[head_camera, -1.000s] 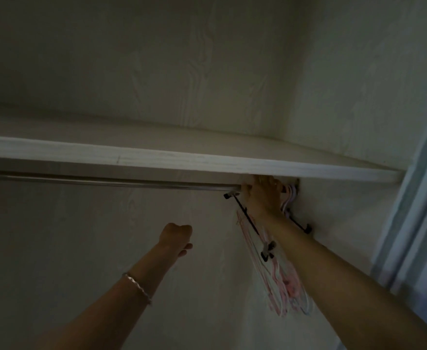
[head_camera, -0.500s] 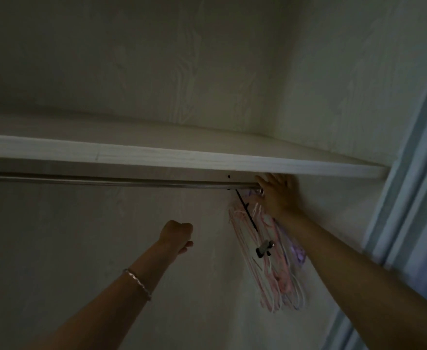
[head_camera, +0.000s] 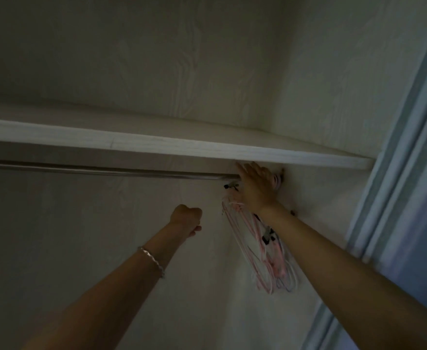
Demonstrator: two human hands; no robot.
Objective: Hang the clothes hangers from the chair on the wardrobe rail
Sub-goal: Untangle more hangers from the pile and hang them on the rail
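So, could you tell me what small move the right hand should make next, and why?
Probably ease the right hand off and lower it: the pink hangers already hang in a bunch at the right end of the rail, that hand's fingers lie straight, and the left hand is a fist holding nothing.

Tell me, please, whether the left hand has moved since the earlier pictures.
No, barely: the left hand stays fisted below the rail, left of the hangers, perhaps a touch nearer the rail.
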